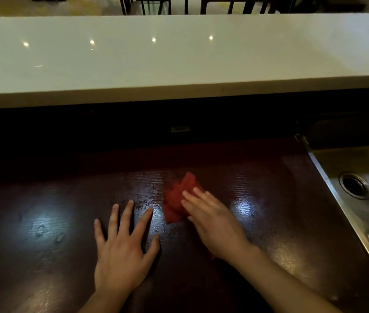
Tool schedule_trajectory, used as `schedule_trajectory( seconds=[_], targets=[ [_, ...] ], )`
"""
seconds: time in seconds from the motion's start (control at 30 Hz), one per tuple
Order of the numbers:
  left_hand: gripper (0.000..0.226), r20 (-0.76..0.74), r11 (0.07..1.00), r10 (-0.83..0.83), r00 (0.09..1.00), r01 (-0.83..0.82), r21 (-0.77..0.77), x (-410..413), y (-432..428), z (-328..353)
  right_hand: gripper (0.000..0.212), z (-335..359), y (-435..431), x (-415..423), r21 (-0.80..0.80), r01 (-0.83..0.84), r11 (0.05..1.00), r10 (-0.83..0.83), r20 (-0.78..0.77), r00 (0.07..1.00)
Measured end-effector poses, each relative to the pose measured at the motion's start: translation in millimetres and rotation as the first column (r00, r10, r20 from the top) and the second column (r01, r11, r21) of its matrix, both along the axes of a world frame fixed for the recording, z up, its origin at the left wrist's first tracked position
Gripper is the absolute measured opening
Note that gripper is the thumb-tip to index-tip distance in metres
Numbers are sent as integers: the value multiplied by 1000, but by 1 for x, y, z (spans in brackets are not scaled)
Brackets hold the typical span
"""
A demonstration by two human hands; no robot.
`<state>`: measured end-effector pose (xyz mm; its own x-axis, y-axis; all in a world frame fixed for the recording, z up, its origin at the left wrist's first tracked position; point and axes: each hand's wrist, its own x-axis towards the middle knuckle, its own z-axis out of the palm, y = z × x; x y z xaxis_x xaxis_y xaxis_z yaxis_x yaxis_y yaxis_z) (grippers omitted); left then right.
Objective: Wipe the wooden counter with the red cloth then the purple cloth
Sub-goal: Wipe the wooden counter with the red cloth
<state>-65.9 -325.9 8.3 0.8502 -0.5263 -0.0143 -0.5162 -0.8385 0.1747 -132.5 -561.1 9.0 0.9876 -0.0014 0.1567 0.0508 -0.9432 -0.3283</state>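
A crumpled red cloth (177,196) lies on the dark wooden counter (43,222), near the middle of the view. My right hand (212,222) presses flat on the cloth's near right part, fingers stretched over it, blurred. My left hand (123,247) rests flat on the bare wood to the left of the cloth, fingers spread, holding nothing. A wet sheen with small droplets shows on the wood around the cloth. No purple cloth is in view.
A steel sink (359,188) with a round drain is set into the counter at the right edge. A raised white countertop (179,55) runs across the back, above a dark shadowed wall. Chair legs (152,5) stand beyond it.
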Motion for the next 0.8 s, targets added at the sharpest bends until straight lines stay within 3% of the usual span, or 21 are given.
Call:
schedule_trajectory(
  seconds=[0.07,0.17,0.23,0.37,0.5,0.57,0.67,0.8],
  targets=[
    [61,-4,1000,2,1000,-2,2,0,0,0,39,1,-32,4,-7,148,989,-148,32,989],
    [61,-1,1000,-3,1000,3,17,-1,-1,1,38,11,-57,49,52,447,893,-449,28,893],
    [62,-1,1000,2,1000,-2,-1,-1,-1,3,41,14,-42,79,34,494,869,-495,19,869],
    [74,4,999,36,999,-36,-41,-1,-2,3,44,10,21,93,13,283,959,-283,1,959],
    [79,8,998,39,999,-39,-42,-1,-1,3,44,3,46,32,-34,-25,999,25,11,1000],
    [75,8,999,25,1000,-24,-25,0,-1,3,42,2,23,4,-26,-17,1000,18,16,1000],
    [72,1,1000,18,1000,-18,-5,0,-1,4,39,2,-33,-3,-29,269,963,-267,50,962],
    [71,-1,1000,21,1000,-21,2,-2,-3,6,42,11,-55,31,33,597,801,-598,-7,802]
  ],
)
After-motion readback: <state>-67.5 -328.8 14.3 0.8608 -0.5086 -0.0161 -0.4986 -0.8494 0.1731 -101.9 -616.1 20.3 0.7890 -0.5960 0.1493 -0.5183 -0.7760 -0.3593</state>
